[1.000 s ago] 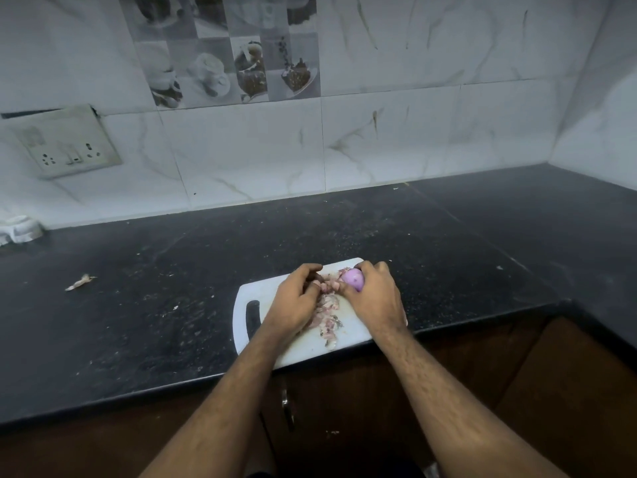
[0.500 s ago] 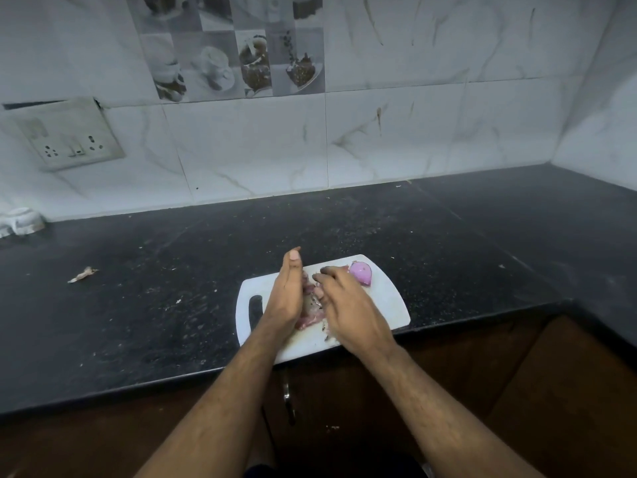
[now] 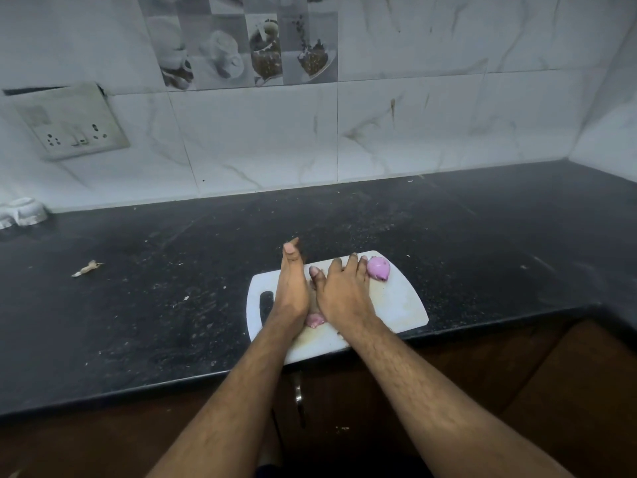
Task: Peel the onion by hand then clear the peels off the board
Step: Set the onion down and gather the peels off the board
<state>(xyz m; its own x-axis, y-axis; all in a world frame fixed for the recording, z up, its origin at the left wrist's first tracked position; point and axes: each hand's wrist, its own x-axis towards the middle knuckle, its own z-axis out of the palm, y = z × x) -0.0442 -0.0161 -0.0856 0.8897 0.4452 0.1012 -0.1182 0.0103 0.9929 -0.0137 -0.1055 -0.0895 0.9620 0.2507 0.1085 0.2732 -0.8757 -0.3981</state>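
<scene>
**Both hands over the peels on the board**

A white cutting board lay at the front edge of a dark counter, with its handle slot to the left. The peeled onion, pink and shiny, sat on the far right part of the board, just beside the little finger of the right hand.

The left hand stood on its edge over the left part of the board, with the fingers straight and together and pointing away from the person. It held nothing. The right hand lay palm down on the middle of the board, with the fingers spread and nearly straight. It did not grip anything that could be seen. Between the two hands, near the wrists, a small heap of pink peels showed; most of it was hidden under the hands.

One loose scrap of peel lay on the counter well to the left of the board. A wall socket was on the tiled wall behind, and a white object stood at the far left edge.
</scene>
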